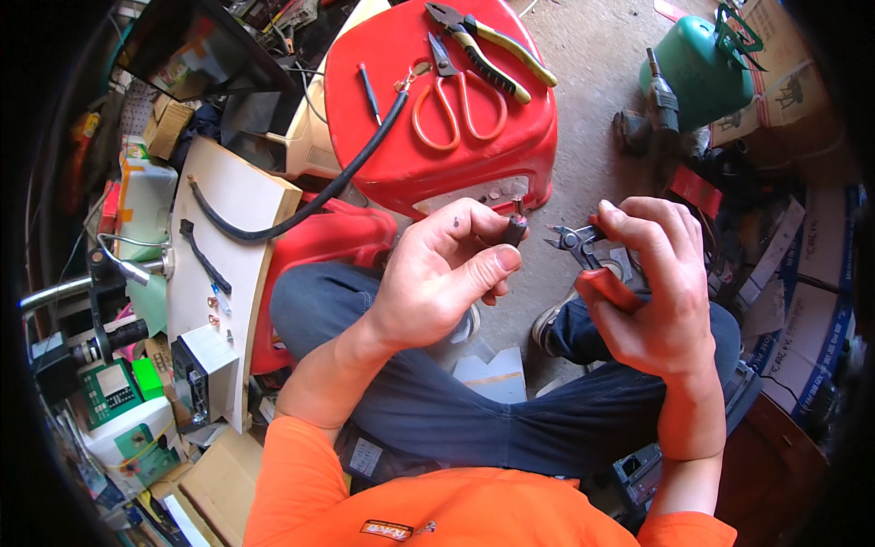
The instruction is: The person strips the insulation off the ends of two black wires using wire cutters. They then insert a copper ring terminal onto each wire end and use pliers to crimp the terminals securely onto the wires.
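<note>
Head view: at frame centre, the left hand (442,278) pinches a black cable end (516,231); right of centre, the right hand (658,283) grips orange-handled diagonal cutters (578,244), jaws parted. A steady pinch and shallow bites would likely cut cleanest.

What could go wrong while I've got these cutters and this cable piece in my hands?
The cutters are open near your left hand, so a slip might nip it. The long black cable bridges the red stool and the pale board, so a knock could drag it off.
</note>
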A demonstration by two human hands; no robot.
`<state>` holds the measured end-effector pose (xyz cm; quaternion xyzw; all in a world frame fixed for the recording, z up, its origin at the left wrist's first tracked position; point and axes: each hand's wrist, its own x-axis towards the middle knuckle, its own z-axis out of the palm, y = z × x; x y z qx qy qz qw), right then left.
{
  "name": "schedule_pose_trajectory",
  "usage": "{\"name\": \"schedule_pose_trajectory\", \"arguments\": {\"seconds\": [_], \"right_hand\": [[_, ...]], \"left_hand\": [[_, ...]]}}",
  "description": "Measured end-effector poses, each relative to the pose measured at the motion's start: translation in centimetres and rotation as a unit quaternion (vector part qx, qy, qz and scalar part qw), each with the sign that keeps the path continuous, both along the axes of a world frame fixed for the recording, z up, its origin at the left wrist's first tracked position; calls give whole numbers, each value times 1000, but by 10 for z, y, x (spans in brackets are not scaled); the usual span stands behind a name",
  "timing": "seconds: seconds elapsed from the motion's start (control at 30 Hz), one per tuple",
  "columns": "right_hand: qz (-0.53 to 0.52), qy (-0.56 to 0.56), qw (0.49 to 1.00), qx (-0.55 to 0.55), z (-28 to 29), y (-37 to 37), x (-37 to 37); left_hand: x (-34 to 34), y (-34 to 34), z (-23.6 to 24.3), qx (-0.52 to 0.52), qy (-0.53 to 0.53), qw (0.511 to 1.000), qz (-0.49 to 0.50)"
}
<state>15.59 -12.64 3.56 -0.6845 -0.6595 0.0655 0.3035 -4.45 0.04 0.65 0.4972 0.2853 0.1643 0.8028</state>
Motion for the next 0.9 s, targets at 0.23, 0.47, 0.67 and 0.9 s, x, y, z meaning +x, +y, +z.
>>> {"name": "schedule_pose_trajectory", "arguments": {"seconds": [0.23,0.47,0.67,0.9], "right_hand": [[14,-23,1000,9,-3,2,0],[26,-49,998,6,0,3,-2],[17,-56,998,-16,0,2,-3],[15,-49,998,-38,1,1,-3]], "left_hand": [[1,-2,-1,68,28,997,3],[2,-2,5,26,15,999,-17],[1,-3,1,42,9,999,-18],[2,-3,0,93,14,995,-21]]}}
